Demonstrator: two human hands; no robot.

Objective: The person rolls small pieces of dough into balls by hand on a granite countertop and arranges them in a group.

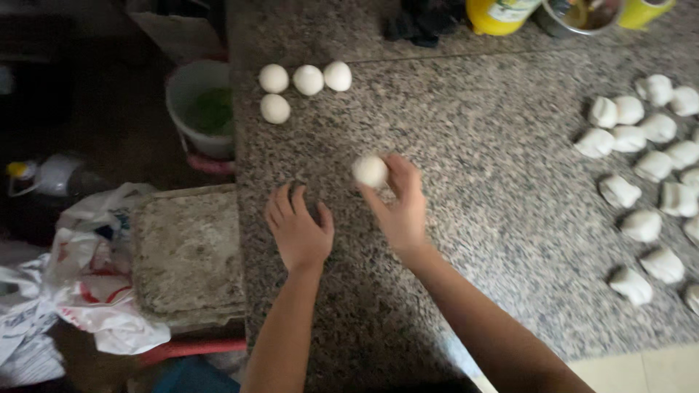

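My right hand (399,207) holds a round white dough ball (370,171) in its fingertips, just above the speckled granite counter (473,145). Beside it, my left hand (297,231) rests palm down on the counter with fingers apart, holding nothing. Several smooth rolled dough balls (306,84) sit in a small cluster at the far left of the counter. At the right side lie several rough, unshaped dough pieces (641,167).
A white bucket (200,102) with green inside stands on the floor past the counter's left edge. A worn stone slab (186,255) and plastic bags (87,284) lie lower left. Yellow containers (499,14) and a metal bowl (579,16) stand at the back.
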